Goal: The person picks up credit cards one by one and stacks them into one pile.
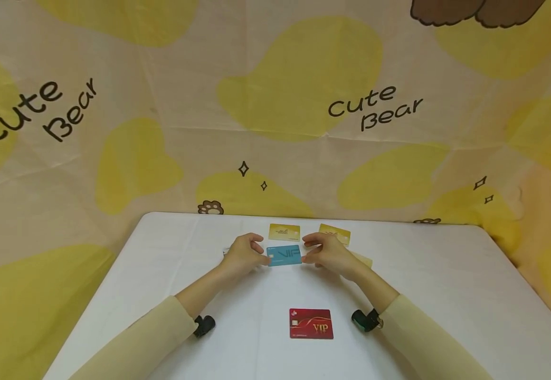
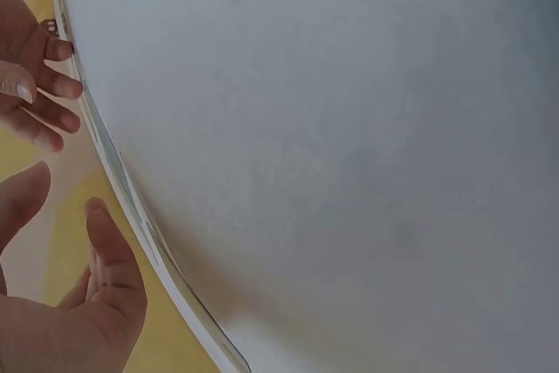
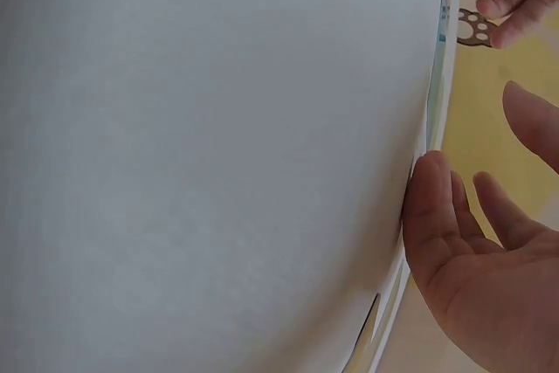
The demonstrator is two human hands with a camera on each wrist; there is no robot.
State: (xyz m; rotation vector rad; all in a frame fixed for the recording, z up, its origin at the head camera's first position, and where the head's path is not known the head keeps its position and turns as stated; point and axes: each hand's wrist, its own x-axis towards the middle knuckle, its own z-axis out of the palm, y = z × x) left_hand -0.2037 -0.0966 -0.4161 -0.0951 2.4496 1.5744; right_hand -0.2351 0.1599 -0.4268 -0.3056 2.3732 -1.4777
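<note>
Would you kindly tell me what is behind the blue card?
Just behind the blue card, a gold card lies in full view. Whether anything is under the blue card cannot be seen, as it covers that spot.

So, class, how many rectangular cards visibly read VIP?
2: the blue rectangular card between left hand and right hand; the red rectangular card nearer the viewer. Partly covered cards may hide more.
</note>
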